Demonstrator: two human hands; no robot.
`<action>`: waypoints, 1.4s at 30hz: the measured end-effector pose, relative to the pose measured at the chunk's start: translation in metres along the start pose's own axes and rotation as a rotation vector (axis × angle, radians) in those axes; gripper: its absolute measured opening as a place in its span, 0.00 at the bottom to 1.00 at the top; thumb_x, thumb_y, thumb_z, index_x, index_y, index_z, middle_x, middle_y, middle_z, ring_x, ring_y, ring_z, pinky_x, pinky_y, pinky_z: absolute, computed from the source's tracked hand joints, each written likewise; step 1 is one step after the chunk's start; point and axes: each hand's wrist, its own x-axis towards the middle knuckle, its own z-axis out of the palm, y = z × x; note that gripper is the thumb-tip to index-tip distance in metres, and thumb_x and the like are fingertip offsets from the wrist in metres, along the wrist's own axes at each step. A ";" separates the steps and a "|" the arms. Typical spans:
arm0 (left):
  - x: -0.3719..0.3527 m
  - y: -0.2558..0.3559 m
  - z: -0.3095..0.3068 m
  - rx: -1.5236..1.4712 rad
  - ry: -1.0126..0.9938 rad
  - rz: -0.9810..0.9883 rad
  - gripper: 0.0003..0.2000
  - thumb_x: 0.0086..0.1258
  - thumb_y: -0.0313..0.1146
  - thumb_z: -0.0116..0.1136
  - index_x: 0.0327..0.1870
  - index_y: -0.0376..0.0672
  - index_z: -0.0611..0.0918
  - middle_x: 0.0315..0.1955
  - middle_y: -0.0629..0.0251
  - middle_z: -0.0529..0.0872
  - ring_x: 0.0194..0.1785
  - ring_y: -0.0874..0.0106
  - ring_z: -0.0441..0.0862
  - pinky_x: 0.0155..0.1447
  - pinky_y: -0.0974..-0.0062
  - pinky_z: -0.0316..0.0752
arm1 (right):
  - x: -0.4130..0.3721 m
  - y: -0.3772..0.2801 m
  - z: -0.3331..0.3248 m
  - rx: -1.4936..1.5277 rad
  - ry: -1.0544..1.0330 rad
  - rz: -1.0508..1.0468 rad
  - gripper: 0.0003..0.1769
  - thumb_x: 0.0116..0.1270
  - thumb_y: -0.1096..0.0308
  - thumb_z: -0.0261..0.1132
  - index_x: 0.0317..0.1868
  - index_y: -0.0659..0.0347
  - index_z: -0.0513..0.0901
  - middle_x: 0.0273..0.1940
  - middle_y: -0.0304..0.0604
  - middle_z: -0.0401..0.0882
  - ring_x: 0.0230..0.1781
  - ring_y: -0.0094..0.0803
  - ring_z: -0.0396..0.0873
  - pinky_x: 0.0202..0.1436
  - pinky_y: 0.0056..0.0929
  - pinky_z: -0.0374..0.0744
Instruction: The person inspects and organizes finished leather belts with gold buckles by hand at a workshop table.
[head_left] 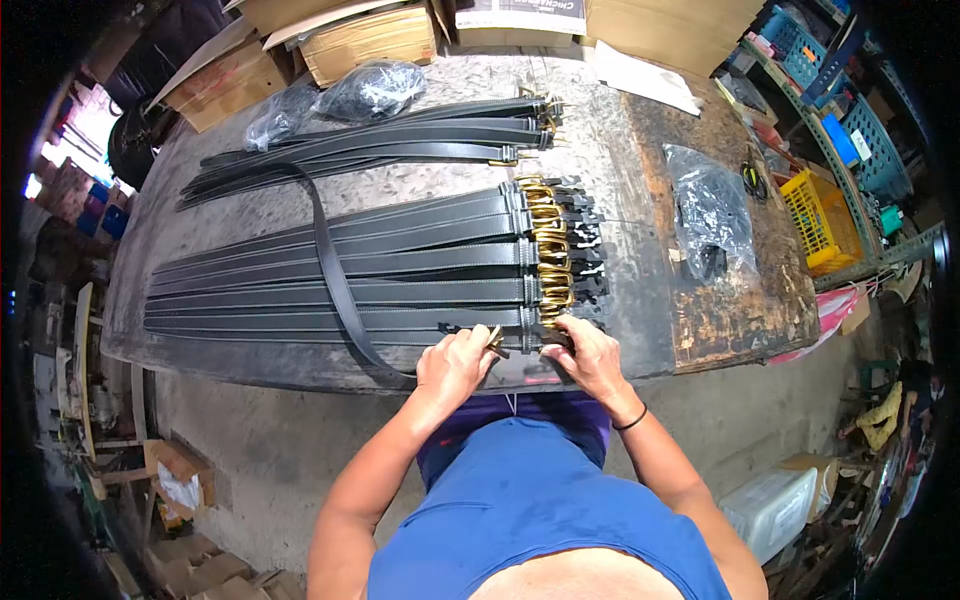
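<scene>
Along the table's near side lies a row of black leather belts (pixel 430 292) with light stitching, their gold buckles (pixel 553 240) lined up at the right end. Dark patterned tabs (pixel 587 240) stick out beyond those buckles. My left hand (pixel 455 362) is closed on a single belt (pixel 335 275), whose strap loops up and across the row. A small brass-coloured piece shows at its fingertips. Beside the lowest buckles, my right hand (pixel 592 360) is closed, thumb and fingers together at a small dark piece that I cannot make out.
Behind the row lies a second bunch of black belts (pixel 400 140). Clear plastic bags (pixel 372 88) and cardboard boxes (pixel 370 45) stand at the back. To the right are another plastic bag (pixel 710 205), a white sheet (pixel 648 78) and a shelf with a yellow crate (pixel 820 220).
</scene>
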 end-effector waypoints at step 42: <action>-0.031 -0.012 -0.041 -0.654 0.050 -0.394 0.22 0.56 0.43 0.68 0.40 0.40 0.71 0.29 0.51 0.83 0.36 0.51 0.82 0.41 0.61 0.74 | 0.176 0.013 0.029 -0.209 -0.204 -0.303 0.09 0.57 0.71 0.59 0.39 0.59 0.76 0.33 0.51 0.78 0.36 0.49 0.79 0.39 0.42 0.78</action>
